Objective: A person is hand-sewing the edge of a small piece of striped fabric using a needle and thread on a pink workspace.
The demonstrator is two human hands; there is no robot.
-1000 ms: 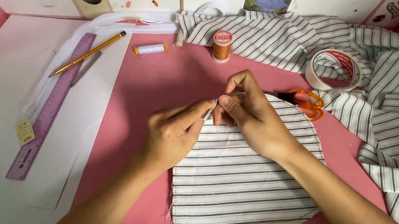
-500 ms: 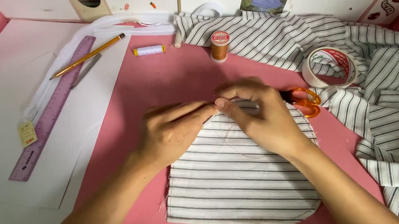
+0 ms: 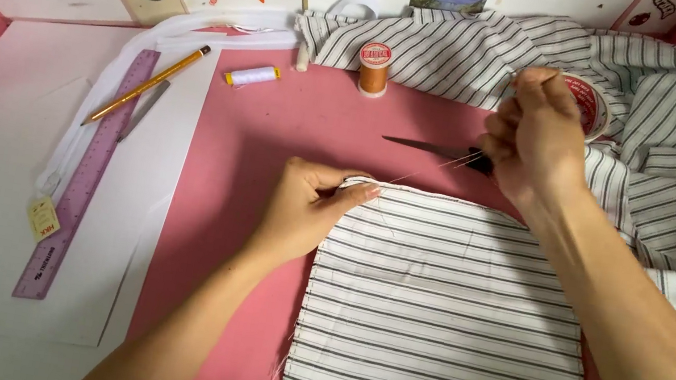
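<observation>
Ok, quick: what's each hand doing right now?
Left hand: closed, pinching the top corner of the striped fabric piece.
Right hand: closed, raised, pulling a thread taut from that corner.

The left hand (image 3: 307, 212) lies low, palm down, its forearm coming up from the bottom edge and slanting to the right. Its fingers are curled inward, and the thumb and forefinger tips (image 3: 365, 191) meet in a pinch at the right side of the hand. The right hand (image 3: 536, 140) is raised higher and further away, well apart from the left. Its forearm runs in from the lower right corner, bare to the wrist, which bends slightly. The back of this hand faces the camera, knuckles up, with the fingers bunched tightly together in a closed grip; the fingertips themselves are hidden behind the hand.
</observation>
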